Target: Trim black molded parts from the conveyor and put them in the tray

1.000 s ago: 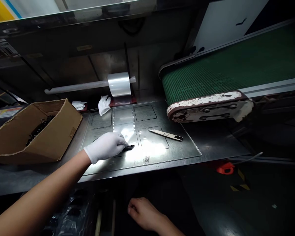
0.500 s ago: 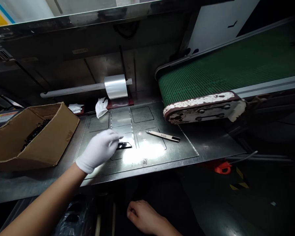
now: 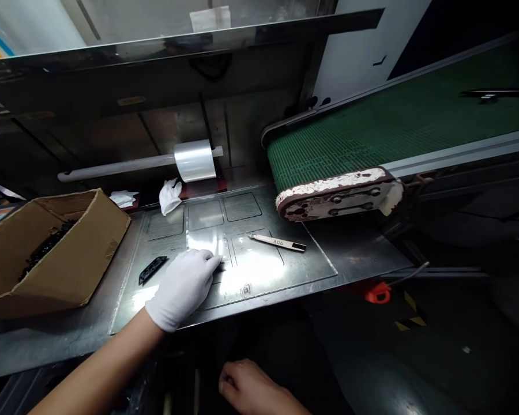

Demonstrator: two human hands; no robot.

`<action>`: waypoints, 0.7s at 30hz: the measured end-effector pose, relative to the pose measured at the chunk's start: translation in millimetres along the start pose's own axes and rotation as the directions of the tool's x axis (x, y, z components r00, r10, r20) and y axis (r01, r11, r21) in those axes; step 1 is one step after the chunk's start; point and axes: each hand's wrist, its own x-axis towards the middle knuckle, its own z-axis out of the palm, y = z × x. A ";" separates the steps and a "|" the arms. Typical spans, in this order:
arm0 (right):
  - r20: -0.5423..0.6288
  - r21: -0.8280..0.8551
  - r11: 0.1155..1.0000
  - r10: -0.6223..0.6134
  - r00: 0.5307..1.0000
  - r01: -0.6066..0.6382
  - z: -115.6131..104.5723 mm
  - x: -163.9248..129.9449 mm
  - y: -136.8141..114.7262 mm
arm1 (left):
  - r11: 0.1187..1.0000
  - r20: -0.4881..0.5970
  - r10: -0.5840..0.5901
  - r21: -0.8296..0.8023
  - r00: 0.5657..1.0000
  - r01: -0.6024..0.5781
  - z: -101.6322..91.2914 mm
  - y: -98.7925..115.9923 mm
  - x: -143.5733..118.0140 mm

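Beside the part [image 3: 152, 270] on the board [image 3: 298, 268], we can't tell whether our left hand [image 3: 185, 287] grips. Our right hand [image 3: 245, 383] curls closed.

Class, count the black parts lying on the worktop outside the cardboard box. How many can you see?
1: the black part lies on the worktop, between the cardboard box and the gloved left hand. Another could be hidden beneath that hand.

A knife-like tool [image 3: 278, 242] is lying just off centre toward five o'clock, its pale handle showing "A06" in dark characters. Toward four o'clock, black-and-yellow striped tape [image 3: 416, 321] is marking the floor [image 3: 441, 369].
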 end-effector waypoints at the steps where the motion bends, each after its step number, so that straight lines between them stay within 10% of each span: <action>1: 0.002 -0.003 1.000 -0.002 1.000 0.002 0.3 0.3 0.1 | 1.000 -0.004 -0.003 -0.004 1.000 0.003 1.3 3.3 -5.1; 16: 0.023 0.012 1.000 -0.006 1.000 0.006 2.1 -2.9 -6.1 | 0.967 -0.165 -0.011 -0.252 0.986 -0.031 20.2 25.5 -56.3; 21: -0.027 -0.006 0.996 -0.087 0.996 0.087 -53.2 -17.9 -23.1 | 0.884 -0.386 -0.075 -0.452 0.920 -0.118 22.9 23.0 -60.7</action>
